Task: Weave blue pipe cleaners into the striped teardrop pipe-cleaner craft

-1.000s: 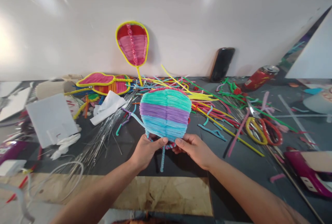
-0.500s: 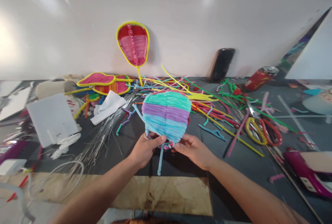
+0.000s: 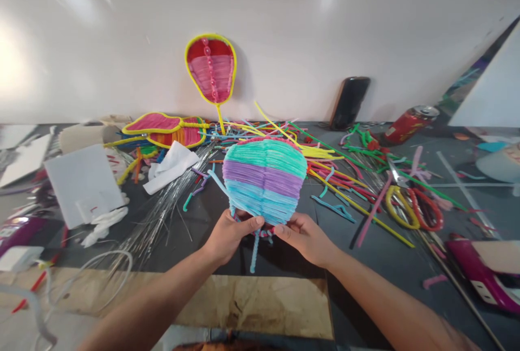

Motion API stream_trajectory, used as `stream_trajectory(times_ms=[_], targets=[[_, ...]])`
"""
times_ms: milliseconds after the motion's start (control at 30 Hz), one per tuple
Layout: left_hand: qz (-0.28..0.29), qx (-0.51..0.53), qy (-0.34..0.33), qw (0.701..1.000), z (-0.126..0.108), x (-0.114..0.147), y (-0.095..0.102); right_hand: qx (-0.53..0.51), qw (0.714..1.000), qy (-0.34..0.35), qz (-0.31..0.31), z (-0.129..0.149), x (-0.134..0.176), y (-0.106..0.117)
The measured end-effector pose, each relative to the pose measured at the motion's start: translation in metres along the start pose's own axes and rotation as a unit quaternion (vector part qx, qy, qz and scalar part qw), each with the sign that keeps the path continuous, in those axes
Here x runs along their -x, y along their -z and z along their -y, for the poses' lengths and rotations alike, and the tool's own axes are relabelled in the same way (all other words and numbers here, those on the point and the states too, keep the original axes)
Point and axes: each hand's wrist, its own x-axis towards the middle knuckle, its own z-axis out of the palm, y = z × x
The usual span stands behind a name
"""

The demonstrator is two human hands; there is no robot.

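Observation:
A fan-shaped pipe-cleaner piece (image 3: 265, 177), banded in green, purple and light blue, is held up between my two hands over the dark table. My left hand (image 3: 227, 234) grips its lower left edge, thumb in front. On the lower right edge, my right hand (image 3: 304, 236) pinches with thumb and fingers. A twisted light-blue stem (image 3: 254, 252) hangs down between the hands. One loose light-blue pipe cleaner (image 3: 218, 182) sticks out at the upper left. Part of a pink-and-blue edging shows beneath; the fingers behind the piece are hidden.
A yellow-rimmed pink fan (image 3: 211, 69) leans on the wall behind. Loose pipe cleaners (image 3: 325, 153) spread across the back. To the right are scissors (image 3: 402, 205), a red can (image 3: 411, 124), a phone (image 3: 350, 103) and a purple tool (image 3: 479, 270). Thin wires (image 3: 162, 210) lie left.
The banded fan piece has turned slightly and shifted a little to the right, showing more of its right side. Both hands keep their hold.

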Motion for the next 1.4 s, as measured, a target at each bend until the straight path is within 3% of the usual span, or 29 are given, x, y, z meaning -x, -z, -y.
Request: stream_trajectory(times_ms=[100, 433, 733, 1000, 1400], targets=[[0.001, -0.009, 0.001, 1.0, 0.002, 0.002, -0.001, 0.034, 0.999, 0.0, -0.034, 0.002, 0.002, -0.003], [-0.09, 0.019, -0.021, 0.996, -0.003, -0.001, 0.003, 0.153, 0.98, 0.013, -0.125, 0.007, 0.006, -0.004], [-0.089, 0.045, -0.041, 0.994, -0.016, 0.0, 0.008, 0.048, 0.991, -0.008, -0.126, -0.003, 0.004, 0.003], [-0.082, 0.112, 0.022, 0.99, -0.021, -0.001, 0.014, -0.048, 0.991, -0.012, -0.121, -0.008, 0.003, 0.003], [-0.066, 0.155, 0.059, 0.984, -0.02, -0.007, 0.02, -0.009, 0.995, -0.003, -0.102, -0.007, 0.005, 0.004]])
